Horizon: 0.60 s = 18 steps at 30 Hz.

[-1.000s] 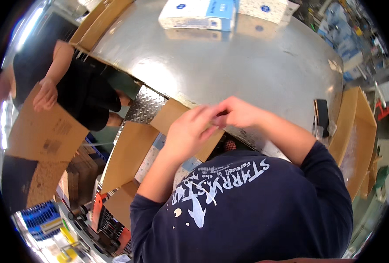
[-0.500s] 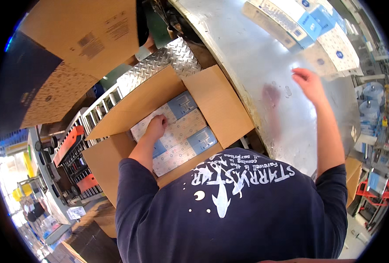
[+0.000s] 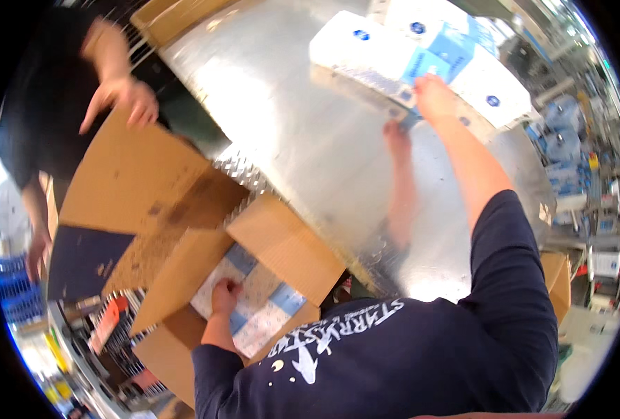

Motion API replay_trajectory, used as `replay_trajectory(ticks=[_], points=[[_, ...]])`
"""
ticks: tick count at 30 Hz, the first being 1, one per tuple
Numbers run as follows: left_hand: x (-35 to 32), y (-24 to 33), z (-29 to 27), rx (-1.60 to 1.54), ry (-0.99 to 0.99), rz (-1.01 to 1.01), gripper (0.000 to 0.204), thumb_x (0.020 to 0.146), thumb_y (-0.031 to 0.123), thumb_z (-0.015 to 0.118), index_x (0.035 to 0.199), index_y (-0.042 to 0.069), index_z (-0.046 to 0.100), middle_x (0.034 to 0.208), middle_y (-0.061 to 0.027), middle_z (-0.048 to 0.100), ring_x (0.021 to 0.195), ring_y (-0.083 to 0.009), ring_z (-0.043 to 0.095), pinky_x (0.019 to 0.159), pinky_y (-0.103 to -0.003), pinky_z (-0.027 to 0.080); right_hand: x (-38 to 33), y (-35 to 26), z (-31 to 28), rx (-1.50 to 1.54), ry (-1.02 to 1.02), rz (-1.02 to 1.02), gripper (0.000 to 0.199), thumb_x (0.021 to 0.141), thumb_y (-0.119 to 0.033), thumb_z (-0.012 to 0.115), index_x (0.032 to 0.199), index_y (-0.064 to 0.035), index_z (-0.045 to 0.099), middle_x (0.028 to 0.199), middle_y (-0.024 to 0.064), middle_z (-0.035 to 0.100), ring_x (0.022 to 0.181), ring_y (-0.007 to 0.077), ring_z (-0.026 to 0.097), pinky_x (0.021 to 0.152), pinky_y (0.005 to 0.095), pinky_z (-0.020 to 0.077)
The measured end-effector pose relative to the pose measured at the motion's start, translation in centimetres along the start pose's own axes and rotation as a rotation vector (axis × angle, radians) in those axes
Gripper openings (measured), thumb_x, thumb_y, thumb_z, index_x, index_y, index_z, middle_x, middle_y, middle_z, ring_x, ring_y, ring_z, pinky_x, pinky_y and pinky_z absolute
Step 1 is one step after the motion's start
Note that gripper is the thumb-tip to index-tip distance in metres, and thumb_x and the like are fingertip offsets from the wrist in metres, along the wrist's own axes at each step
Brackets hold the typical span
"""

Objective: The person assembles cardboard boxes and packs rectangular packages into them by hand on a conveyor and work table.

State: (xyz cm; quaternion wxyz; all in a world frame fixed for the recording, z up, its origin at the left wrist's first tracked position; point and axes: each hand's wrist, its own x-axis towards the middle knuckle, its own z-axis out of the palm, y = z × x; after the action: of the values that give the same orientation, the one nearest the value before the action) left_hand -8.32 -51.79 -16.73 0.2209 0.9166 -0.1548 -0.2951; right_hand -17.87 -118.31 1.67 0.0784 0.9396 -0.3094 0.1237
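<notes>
On the metal table (image 3: pixel 303 133) lie several white packs (image 3: pixel 355 45) with blue middle bands and dark blue emblems. My right hand (image 3: pixel 436 99) reaches up to them, its fingers closed at the near edge of a blue band (image 3: pixel 425 64). Its thumb is hard to make out. My left hand (image 3: pixel 225 297) is down inside an open cardboard box (image 3: pixel 289 241), curled into a loose fist with nothing visible in it. Under it, patterned white packs with blue patches (image 3: pixel 287 299) fill the box side by side. The box flaps stand spread outward.
At the upper left, another person's hand (image 3: pixel 125 98) grips the top of a large brown carton (image 3: pixel 132 174), close beyond my box. A cardboard edge (image 3: pixel 177 17) shows at the table's far left. Right of the table, blue-wrapped goods (image 3: pixel 565 143) and a carton (image 3: pixel 556 286) stand.
My view has turned right. My right hand has moved from above bare table to the packs. My left hand stays in the box. Another person's arms now show at the large carton.
</notes>
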Motion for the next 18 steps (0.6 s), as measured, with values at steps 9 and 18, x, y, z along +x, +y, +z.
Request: replay_trajectory(ticks=[9, 18], points=[[1.2, 3.3, -1.7, 0.422, 0.175, 0.037, 0.060, 0.070, 0.024, 0.076, 0.117, 0.005, 0.045, 0.095, -0.0185, 0.064, 0.087, -0.0381, 0.061, 0.078, -0.044, 0.048, -2.5, 0.9, -11.6, 0.358, -0.097, 0.062, 0.009, 0.077, -0.012, 0.060, 0.076, -0.0036, 0.057, 0.079, 0.0116, 0.058, 0.079, 0.0274, 0.058, 0.067, 0.0378, 0.0463], [2.9, 5.1, -1.7, 0.158, 0.061, -0.164, 0.070, 0.064, 0.022, 0.080, 0.119, 0.006, 0.041, 0.090, -0.0177, 0.066, 0.088, -0.0340, 0.064, 0.075, -0.042, 0.049, -3.2, 21.7, -7.0, -0.167, 0.095, 0.448, 0.081, 0.059, -0.028, 0.079, 0.132, -0.0151, 0.047, 0.134, 0.0147, 0.044, 0.122, 0.0320, 0.043, 0.098, 0.0397, 0.0407]])
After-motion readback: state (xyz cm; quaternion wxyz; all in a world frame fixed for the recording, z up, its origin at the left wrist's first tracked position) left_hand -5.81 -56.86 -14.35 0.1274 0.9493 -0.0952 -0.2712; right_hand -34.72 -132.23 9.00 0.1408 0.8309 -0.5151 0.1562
